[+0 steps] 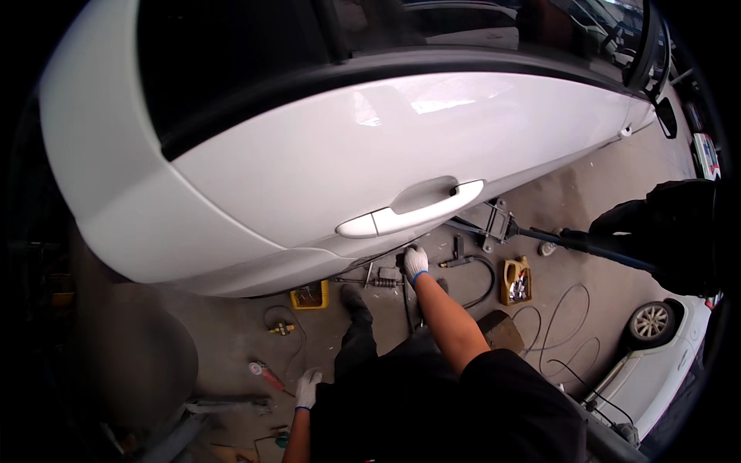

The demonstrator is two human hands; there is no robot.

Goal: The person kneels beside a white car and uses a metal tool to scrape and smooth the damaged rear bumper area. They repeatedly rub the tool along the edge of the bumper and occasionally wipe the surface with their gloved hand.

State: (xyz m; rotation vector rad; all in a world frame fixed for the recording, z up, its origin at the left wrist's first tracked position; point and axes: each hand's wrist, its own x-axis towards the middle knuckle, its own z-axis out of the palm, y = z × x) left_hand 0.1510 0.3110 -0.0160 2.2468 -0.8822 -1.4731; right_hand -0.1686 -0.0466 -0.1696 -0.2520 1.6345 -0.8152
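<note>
The white car door [332, 162] with its pull handle [421, 212] stands side-on before me. My right hand [416, 261], in a white knit glove with a blue cuff, reaches to just below the door's lower edge. Its fingers look curled; what they hold, if anything, is hidden. On the floor beneath it, a metal rod tool with a coil spring [378, 282] lies beside my shoe. My left hand [307, 388], gloved the same way, hangs low at my left side with loose fingers and nothing visible in them. A red angle grinder [266, 375] lies on the floor close to it.
A yellow tray [310, 295] and a cut-open yellow jug [515, 281] holding small parts sit on the floor. Hoses [488, 289] and cables loop to the right. A floor jack [494, 225] stands by the car near a person in dark clothing [664, 231]. Another white car [656, 370] is at right.
</note>
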